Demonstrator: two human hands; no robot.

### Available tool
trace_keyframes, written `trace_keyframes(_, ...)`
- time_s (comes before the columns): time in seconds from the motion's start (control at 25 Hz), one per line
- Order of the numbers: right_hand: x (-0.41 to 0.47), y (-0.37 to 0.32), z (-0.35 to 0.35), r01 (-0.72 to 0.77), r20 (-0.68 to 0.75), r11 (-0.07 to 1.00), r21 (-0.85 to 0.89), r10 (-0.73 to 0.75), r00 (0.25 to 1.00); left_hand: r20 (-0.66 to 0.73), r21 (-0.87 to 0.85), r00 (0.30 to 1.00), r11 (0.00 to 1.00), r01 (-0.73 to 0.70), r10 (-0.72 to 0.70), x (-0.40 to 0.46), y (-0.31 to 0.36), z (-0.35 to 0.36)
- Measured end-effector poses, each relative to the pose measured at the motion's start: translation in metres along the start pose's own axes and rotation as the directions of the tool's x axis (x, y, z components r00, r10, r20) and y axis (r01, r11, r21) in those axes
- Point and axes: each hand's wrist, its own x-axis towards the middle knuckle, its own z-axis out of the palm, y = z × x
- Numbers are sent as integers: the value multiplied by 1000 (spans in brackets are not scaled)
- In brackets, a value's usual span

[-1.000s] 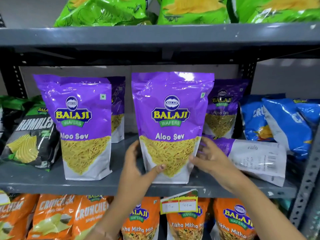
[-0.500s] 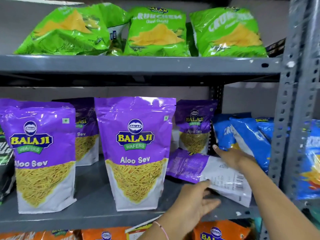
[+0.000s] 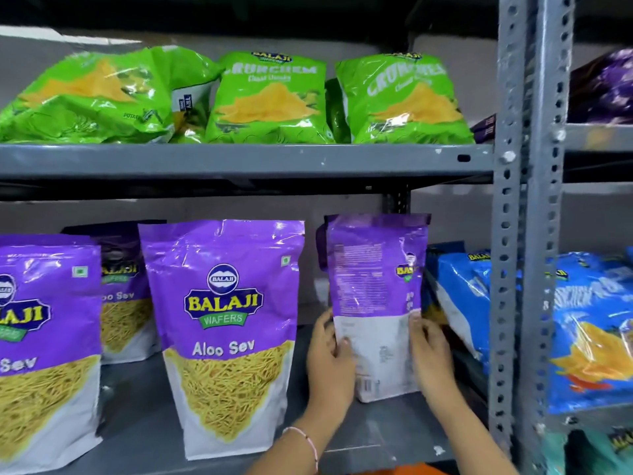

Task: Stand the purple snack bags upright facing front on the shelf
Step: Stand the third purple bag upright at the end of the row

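Gripping the bag [image 3: 375,303] by its lower edges, your left hand [image 3: 330,358] and right hand [image 3: 430,354] hold it upright, back panel outward, needing a turn.

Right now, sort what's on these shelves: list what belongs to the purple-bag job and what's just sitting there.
Part of the job:
- held purple bag, upright, back panel showing, gripped by left hand and right hand
- front-facing purple bag
- middle shelf

Just sitting there:
- green bags
- blue bags
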Motion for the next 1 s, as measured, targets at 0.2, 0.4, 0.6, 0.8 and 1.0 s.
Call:
trace_keyframes(0.2, 5, 22, 0, -121, 120, 976, 183, 100, 988, -119, 282, 993, 959, 16, 18, 10, -25, -11)
trace_keyframes(0.4, 17, 30, -12, -189, 80, 957, 222, 175, 981, -83, 273, 994, 957, 94, -74, 10, -27, -7)
trace_keyframes(0.6, 8, 25, -16, -186, 145, 960, 210, 157, 977, -5, 267, 990, 954, 136, -140, 4, -23, -7)
trace_keyframes(0.8, 5, 22, -14, -240, 306, 957, 166, 181, 935, 73, 190, 974, 961, 199, -216, 7, -25, -4)
trace_keyframes(1.0, 6, 25, -12, -51, 340, 999, 7, 46, 939, -20, -121, 914, 909, 399, -404, 28, -33, -17)
